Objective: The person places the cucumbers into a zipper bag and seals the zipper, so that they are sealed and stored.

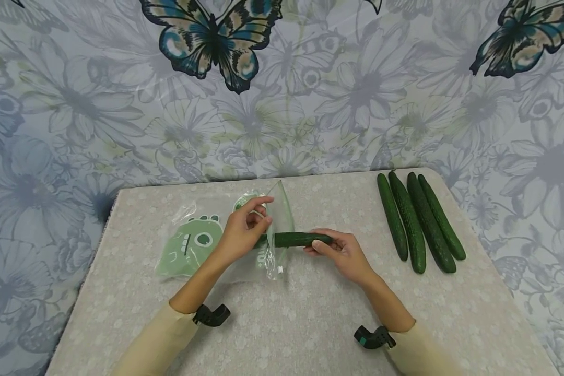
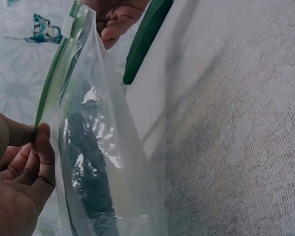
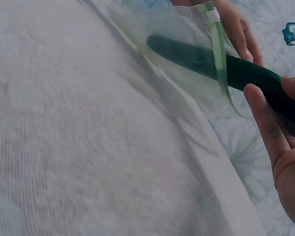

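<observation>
A clear zip bag with a green cartoon print [image 1: 188, 250] lies on the table, its green-edged mouth facing right. The left hand [image 1: 244, 230] pinches the bag's edge between thumb and fingers; in the left wrist view that hand [image 2: 19, 172] holds the green zip strip [image 2: 51, 88]. The right hand [image 1: 345, 253] grips the near end of a dark green cucumber [image 1: 296, 239]. In the right wrist view the cucumber [image 3: 255, 73] passes through the bag's mouth, its far end inside the clear plastic, with the right hand [image 3: 285, 147] around its other end.
Several cucumbers [image 1: 415, 230] lie side by side at the table's right rear. A light patterned cloth covers the table [image 1: 282, 324]. Behind the table's back edge hangs a flowered backdrop [image 1: 357, 104] with large butterflies.
</observation>
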Demonstrator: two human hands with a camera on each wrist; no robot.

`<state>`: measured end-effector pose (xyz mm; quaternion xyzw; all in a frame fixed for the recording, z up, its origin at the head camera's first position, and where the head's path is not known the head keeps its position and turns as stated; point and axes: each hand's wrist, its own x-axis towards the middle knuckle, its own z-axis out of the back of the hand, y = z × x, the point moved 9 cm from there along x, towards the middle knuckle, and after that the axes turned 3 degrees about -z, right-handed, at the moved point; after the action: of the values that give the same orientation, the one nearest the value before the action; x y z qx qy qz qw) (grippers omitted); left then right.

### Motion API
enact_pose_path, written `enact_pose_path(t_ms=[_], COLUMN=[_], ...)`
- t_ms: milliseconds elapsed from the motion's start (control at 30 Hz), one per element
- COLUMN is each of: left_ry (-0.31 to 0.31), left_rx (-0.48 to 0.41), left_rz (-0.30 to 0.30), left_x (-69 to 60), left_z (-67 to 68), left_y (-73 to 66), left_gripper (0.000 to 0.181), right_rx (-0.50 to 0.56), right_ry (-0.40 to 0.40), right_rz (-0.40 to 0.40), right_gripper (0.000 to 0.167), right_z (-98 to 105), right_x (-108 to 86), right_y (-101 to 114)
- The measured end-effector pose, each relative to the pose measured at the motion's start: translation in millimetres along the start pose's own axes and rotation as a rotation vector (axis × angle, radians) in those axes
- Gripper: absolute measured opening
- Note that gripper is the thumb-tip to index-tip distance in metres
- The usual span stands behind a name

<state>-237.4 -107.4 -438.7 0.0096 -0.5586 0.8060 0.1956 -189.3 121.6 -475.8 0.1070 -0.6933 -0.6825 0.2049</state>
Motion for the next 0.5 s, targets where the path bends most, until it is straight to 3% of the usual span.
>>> enact_pose_path(t_ms=[133,367,500], left_ry=[-0.001,-0.013,-0.014], left_rx=[-0.001,-0.031,-0.037], left_rz=[0.000,0.019,0.026], left_x=[0.1,-3.2,-6.0], left_z=[0.3,2.5,3.8], left_y=[-1.7,5.0,9.8], left_gripper=[0.041,0.039,0.039], right_rx=[-0.044,-0.415,-0.344], right_ry=[0.019,-0.109,-0.136], right_rz=[-0.044,-0.145,-0.182], right_gripper=[0.035,0.026,0.023], right_z=[-13,-2,5], right_x=[3.5,-3.9,-7.2], right_y=[-4,-3,-11])
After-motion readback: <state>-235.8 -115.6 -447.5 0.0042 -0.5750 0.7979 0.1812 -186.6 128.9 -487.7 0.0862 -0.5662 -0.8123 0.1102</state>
